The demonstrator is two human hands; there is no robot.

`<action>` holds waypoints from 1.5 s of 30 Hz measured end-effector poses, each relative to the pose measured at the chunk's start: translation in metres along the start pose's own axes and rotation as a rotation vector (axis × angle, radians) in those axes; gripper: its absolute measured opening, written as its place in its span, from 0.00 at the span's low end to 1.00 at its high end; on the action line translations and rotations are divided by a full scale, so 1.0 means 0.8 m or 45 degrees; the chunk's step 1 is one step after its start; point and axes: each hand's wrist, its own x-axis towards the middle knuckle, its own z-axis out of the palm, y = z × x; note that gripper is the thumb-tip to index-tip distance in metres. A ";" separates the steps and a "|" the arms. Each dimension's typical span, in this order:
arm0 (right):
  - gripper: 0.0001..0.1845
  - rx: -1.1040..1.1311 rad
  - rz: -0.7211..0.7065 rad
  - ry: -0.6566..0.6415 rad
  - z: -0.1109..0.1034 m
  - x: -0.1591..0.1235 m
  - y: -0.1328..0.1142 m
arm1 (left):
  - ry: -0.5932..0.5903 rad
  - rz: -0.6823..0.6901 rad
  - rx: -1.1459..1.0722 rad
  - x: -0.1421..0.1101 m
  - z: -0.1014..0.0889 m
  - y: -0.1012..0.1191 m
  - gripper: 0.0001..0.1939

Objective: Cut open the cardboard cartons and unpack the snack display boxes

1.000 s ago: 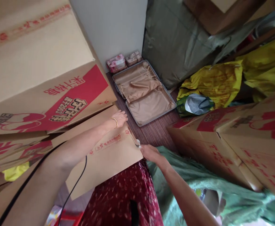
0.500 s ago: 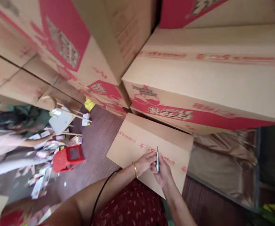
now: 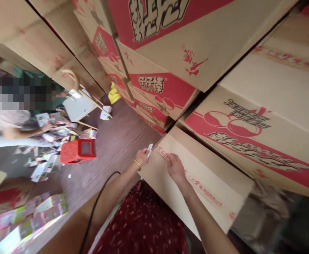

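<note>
My left hand (image 3: 142, 156) is closed round a pale utility knife (image 3: 150, 149), just off the left end of a closed cardboard box (image 3: 197, 169). Fine detail of the knife is blurred. Over the top of that box, my right hand (image 3: 175, 167) has its fingers curled together beside the clear tape (image 3: 162, 151) with red print that runs along the seam. Whether those fingers pinch the tape is hidden. A gold bangle circles my left wrist.
Stacked red-and-brown cartons (image 3: 157, 88) rise in front and to the right. At left, a red stool (image 3: 77, 151) and a grey-seated chair (image 3: 79, 106) stand by scattered packets, where another person (image 3: 11, 123) reaches in. A yellow bag (image 3: 114, 94) lies behind.
My hands have parted; before, they met over the box with the knife upright in the right hand. The knife is now in my left hand, and the view has swung right.
</note>
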 end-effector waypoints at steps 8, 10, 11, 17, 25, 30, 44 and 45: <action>0.28 -0.954 -0.331 -0.283 -0.034 0.138 -0.032 | -0.153 0.283 0.611 0.086 -0.028 0.001 0.19; 0.23 -1.031 -0.407 -0.330 -0.036 0.153 -0.036 | -0.174 0.383 0.751 0.095 -0.033 0.007 0.19; 0.21 -1.063 -0.445 -0.350 -0.037 0.159 -0.038 | -0.183 0.426 0.817 0.099 -0.036 0.010 0.19; 0.17 -1.209 -0.512 -0.535 -0.041 0.193 -0.059 | -0.253 0.621 1.090 0.116 -0.050 0.032 0.20; 0.17 -1.293 -0.513 -0.718 -0.039 0.222 -0.067 | -0.318 0.838 1.331 0.147 -0.045 0.048 0.23; 0.17 -1.275 -0.534 -0.728 -0.036 0.229 -0.064 | -0.448 0.905 1.380 0.154 -0.046 0.041 0.23; 0.09 -1.165 -0.459 -0.818 -0.053 0.226 -0.072 | -0.485 0.885 1.355 0.142 -0.060 0.038 0.21; 0.10 -1.169 -0.455 -0.815 -0.050 0.225 -0.071 | -0.475 0.879 1.345 0.141 -0.057 0.039 0.21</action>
